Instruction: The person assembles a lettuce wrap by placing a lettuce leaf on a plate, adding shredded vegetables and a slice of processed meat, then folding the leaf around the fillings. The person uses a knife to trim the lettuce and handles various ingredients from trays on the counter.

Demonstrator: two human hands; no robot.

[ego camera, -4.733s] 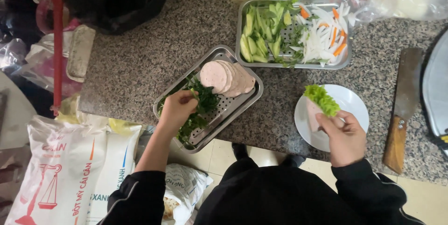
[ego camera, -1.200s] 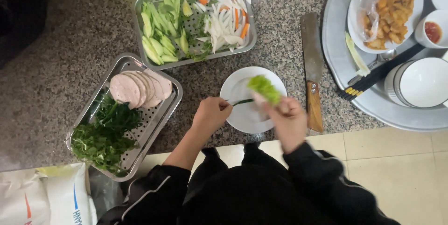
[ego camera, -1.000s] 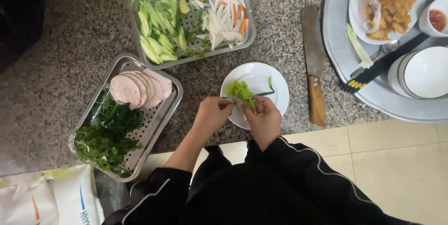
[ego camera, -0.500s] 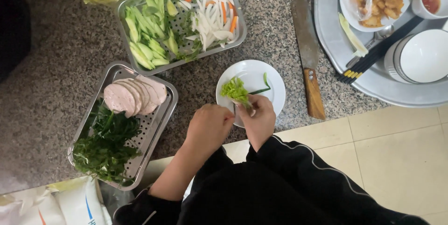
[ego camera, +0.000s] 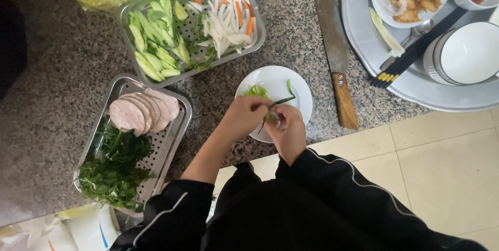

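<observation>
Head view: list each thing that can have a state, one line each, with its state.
left hand: closed on the lettuce roll
right hand: pinching a green stem
white plate: flat on the counter, under the hands
cleaver: lying flat, untouched
herb tray: holds sliced sausage and herbs

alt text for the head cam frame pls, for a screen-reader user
Both hands, left hand and right hand, meet over a white plate on a granite counter, working a small green leafy bundle. To the left sit a tray of sliced pork roll and herbs and a tray of cut vegetables; a cleaver lies right.
</observation>
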